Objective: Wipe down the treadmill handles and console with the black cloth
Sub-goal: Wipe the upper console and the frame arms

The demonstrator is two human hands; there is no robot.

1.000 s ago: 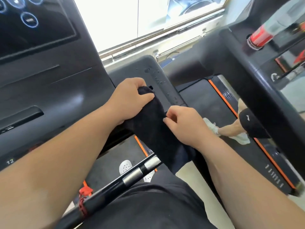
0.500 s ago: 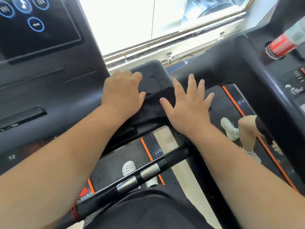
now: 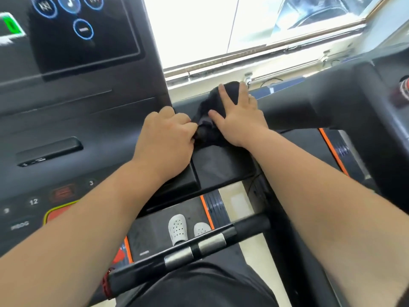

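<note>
Handle-wiping is in hand: the black cloth [image 3: 204, 111] lies bunched at the far end of the handle [image 3: 221, 167] right of the console [image 3: 88, 111]. The right grip [image 3: 239, 116] is spread flat on it, and the left grip [image 3: 166, 138] pinches its near fold. The next move likely calls for pressing down and drawing it toward the handle's near edge.

This is a gym, with running machines side by side along a wide bright window [image 3: 210, 29]. A dark grey treadmill console [image 3: 88, 120] carries a black touchscreen with blue-ringed icons [image 3: 84, 29] and numbered keys [image 3: 33, 201]. Below it are a black crossbar with silver grip plates [image 3: 194, 249] and a black running belt edged in orange [image 3: 150, 231]. A second black treadmill with an orange stripe [image 3: 345, 103] stands just beside it on the right.
</note>
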